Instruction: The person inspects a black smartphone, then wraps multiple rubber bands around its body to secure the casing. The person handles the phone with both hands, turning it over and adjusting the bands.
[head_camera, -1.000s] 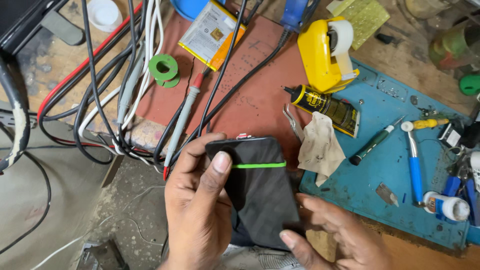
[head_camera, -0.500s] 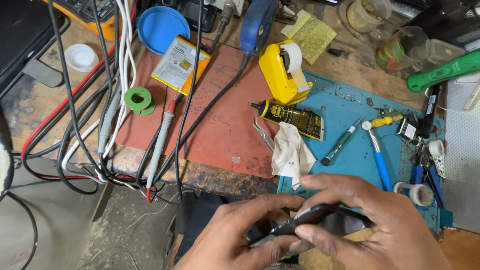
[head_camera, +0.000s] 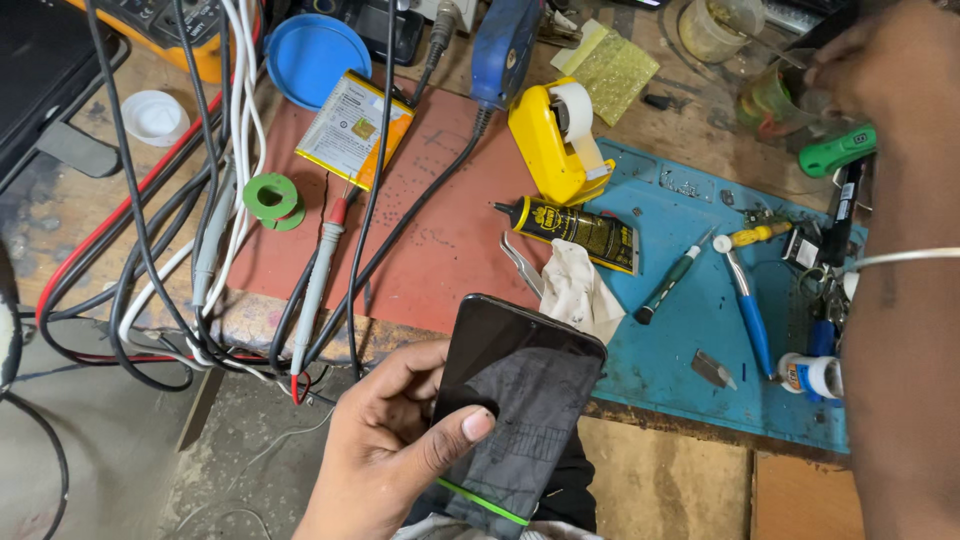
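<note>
Two hands: left hand (head_camera: 395, 450) grips dark phone (head_camera: 515, 400), thumb on screen; right hand (head_camera: 865, 65) grasp unclear.

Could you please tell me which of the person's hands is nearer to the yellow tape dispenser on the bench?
Left, though narrowly. The left hand holds a black smartphone below the yellow tape dispenser, near the bench's front edge. The right hand reaches among the jars at the top right, farther off to the side.
</note>
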